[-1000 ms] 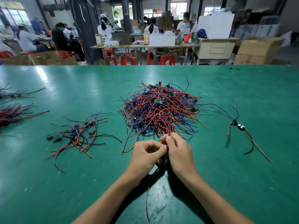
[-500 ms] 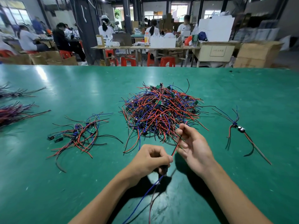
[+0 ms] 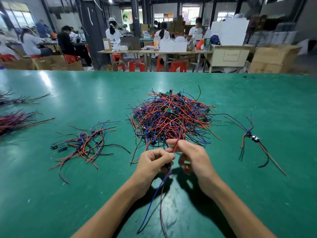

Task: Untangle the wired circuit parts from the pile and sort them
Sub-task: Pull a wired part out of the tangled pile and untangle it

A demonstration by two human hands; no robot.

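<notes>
Currently my left hand (image 3: 155,163) grips a wired part low with fingers curled, my right hand (image 3: 192,156) pinches its red wire (image 3: 176,145), which runs up and away into the pile (image 3: 171,117) just beyond both hands.

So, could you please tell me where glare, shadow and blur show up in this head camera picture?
Head view: pale glare streaks the green table at far left; both hands, left hand and right hand, cast dark shadows toward the camera; the background workshop bends with wide-angle distortion and looks soft; the central wire pile is sharp.
</notes>
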